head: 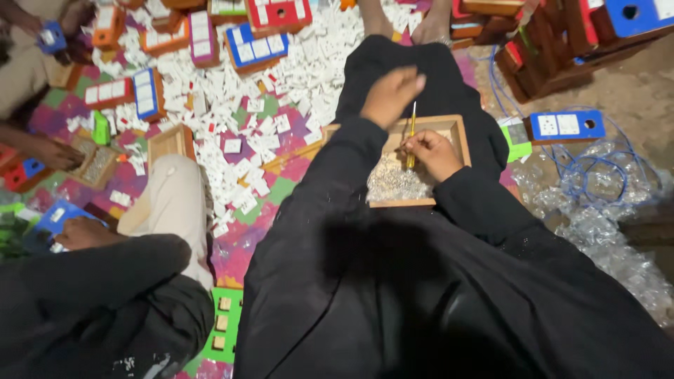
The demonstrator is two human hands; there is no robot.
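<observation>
I sit on the floor in black clothing with a shallow wooden tray [455, 129] on my lap. A heap of small silvery parts [393, 184] lies in its near left corner. My right hand [434, 153] is closed around a thin yellow-handled tool [412, 133], held upright over the heap. My left hand [390, 94] hovers above the tray's far left corner, fingers curled loosely, and nothing shows in it.
A pile of white switch pieces [232, 105] covers the colourful mat, among wooden boxes with coloured faces [256, 48]. Other people sit at left; one hand [83, 231] holds a blue box. A blue switch board [566, 126], blue cable and clear wrap [604, 231] lie at right.
</observation>
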